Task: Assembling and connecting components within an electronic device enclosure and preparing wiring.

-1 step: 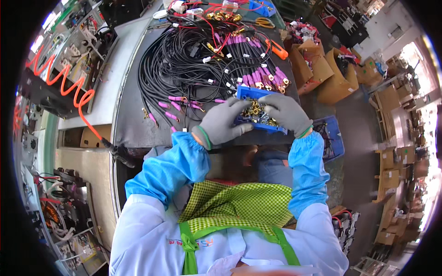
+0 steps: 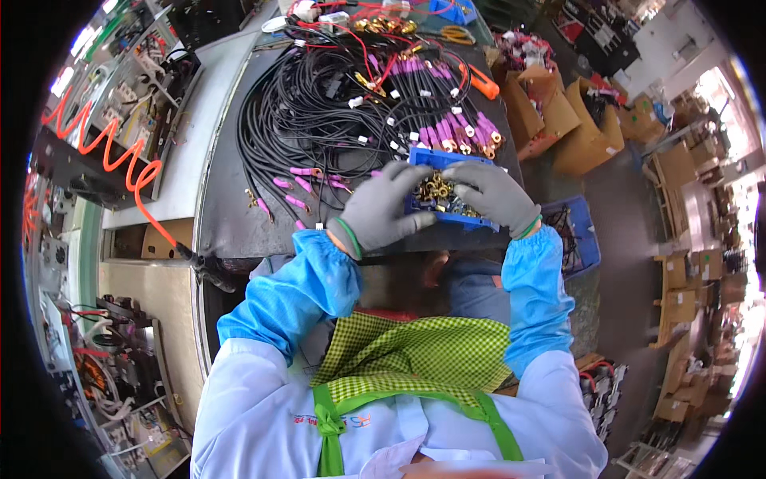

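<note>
A blue plastic bin (image 2: 416, 156) with loose brass-coloured and silvery nuts or similar small metal parts (image 2: 435, 191) sits at the table's near edge. My left hand (image 2: 378, 209), in a grey glove, is at the bin's left end, thumb and fingers spread apart. My right hand (image 2: 496, 196), gloved the same way, reaches over the right side, its fingers parted above the metal parts. No held part shows in either hand. Beyond the bin lies a large bundle of black cables (image 2: 303, 104); many ends carry purple sleeves and ring terminals (image 2: 459, 132).
Cable ends with purple sleeves (image 2: 303, 184) lie left of my left hand. An orange-handled tool (image 2: 481, 83) rests at the far right of the table. Cardboard boxes (image 2: 590, 136) and a blue crate (image 2: 586, 231) stand to the right. An orange coiled hose (image 2: 140, 180) hangs at the left.
My left hand has shifted very slightly left and down. The right fingertips have moved slightly left over the bin. The bin and cables stay in place.
</note>
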`<state>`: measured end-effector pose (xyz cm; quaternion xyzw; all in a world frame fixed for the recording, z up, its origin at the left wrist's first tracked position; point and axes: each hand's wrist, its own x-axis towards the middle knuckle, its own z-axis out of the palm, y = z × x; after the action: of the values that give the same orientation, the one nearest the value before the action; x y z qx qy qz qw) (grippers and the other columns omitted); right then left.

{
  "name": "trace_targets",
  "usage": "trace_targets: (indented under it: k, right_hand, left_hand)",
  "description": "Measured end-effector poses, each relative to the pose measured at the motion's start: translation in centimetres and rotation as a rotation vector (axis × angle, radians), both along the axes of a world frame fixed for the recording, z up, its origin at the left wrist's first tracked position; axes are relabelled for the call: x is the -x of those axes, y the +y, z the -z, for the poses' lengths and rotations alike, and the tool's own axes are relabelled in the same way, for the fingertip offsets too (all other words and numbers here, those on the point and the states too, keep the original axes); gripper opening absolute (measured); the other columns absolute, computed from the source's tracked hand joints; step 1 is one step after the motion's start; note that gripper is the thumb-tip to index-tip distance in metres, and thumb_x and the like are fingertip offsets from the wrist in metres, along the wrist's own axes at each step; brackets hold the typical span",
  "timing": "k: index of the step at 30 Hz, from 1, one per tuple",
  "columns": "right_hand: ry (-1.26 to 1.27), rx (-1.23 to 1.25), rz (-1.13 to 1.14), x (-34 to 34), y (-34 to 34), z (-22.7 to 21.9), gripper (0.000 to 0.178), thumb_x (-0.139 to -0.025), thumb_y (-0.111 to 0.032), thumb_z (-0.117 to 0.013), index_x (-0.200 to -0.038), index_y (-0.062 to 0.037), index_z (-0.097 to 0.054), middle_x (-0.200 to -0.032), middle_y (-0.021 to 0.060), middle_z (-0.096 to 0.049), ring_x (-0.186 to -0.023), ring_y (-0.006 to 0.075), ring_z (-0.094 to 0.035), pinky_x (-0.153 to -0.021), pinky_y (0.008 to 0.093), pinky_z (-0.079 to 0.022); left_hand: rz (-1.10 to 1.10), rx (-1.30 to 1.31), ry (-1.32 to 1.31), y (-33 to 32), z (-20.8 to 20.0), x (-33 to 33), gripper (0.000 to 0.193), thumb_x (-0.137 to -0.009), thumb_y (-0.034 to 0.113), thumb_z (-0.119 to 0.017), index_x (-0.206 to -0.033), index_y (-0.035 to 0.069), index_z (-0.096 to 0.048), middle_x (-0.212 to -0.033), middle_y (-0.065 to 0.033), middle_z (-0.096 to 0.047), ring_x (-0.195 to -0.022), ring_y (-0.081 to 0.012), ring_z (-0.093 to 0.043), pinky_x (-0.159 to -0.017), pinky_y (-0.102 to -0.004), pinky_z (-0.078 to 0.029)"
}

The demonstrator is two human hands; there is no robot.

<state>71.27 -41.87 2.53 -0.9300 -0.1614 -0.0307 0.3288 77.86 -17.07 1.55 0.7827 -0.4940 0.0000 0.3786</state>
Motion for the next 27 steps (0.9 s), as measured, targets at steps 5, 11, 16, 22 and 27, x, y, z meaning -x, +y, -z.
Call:
trace_targets:
  k: [5,11,16,22,27]
  right_hand:
    - [-0.063,-0.071,-0.115,-1.8,1.2,1.6,0.032,-0.087,-0.017,-0.061,-0.116,-0.0035,-0.064,-0.114,0.0128,-0.064,-0.108,0.0296,-0.06,-0.097,0.0387,-0.047]
    - [0.124,0.07,-0.119,-2.1,1.2,1.1,0.033,-0.084,-0.02,-0.064,-0.114,-0.0053,-0.064,-0.107,0.0128,-0.063,-0.104,0.0303,-0.06,-0.092,0.0383,-0.048]
    - [-0.045,0.078,0.097,-0.1,-1.5,2.0,0.027,-0.085,-0.016,-0.063,-0.109,-0.0038,-0.066,-0.1,0.0142,-0.067,-0.098,0.0306,-0.064,-0.088,0.0388,-0.05]
    - [0.09,-0.1,0.184,1.0,-1.3,-1.5,0.021,-0.085,-0.013,-0.063,-0.101,-0.0012,-0.068,-0.098,0.0138,-0.068,-0.092,0.0283,-0.065,-0.083,0.0363,-0.051]
    - [0.109,0.037,-0.09,-0.9,0.3,-0.2,0.025,-0.083,-0.019,-0.065,-0.101,-0.0028,-0.068,-0.097,0.0122,-0.066,-0.094,0.0282,-0.063,-0.083,0.0377,-0.05]
  left_hand:
    - [-0.107,-0.128,0.186,-0.2,-0.9,0.1,0.085,-0.075,0.047,-0.077,-0.139,0.005,-0.04,-0.13,-0.0235,-0.047,-0.113,-0.0436,-0.055,-0.093,-0.0473,-0.049]
    - [-0.073,-0.117,0.092,0.2,-0.4,-0.4,0.088,-0.074,0.049,-0.078,-0.141,0.008,-0.038,-0.133,-0.0256,-0.044,-0.115,-0.0456,-0.054,-0.093,-0.0484,-0.049]
    - [-0.055,-0.171,0.075,0.7,-0.7,-0.4,0.086,-0.075,0.05,-0.076,-0.141,0.009,-0.039,-0.133,-0.0254,-0.044,-0.116,-0.0459,-0.053,-0.093,-0.0477,-0.048]
    - [-0.045,-0.115,0.025,0.7,-0.1,-0.5,0.081,-0.074,0.043,-0.078,-0.139,0.01,-0.041,-0.132,-0.0208,-0.046,-0.111,-0.0428,-0.057,-0.09,-0.0465,-0.051]
    - [-0.04,-0.109,0.048,0.5,0.6,-0.6,0.08,-0.073,0.04,-0.079,-0.138,0.01,-0.042,-0.133,-0.0198,-0.045,-0.111,-0.0422,-0.056,-0.091,-0.0464,-0.051]
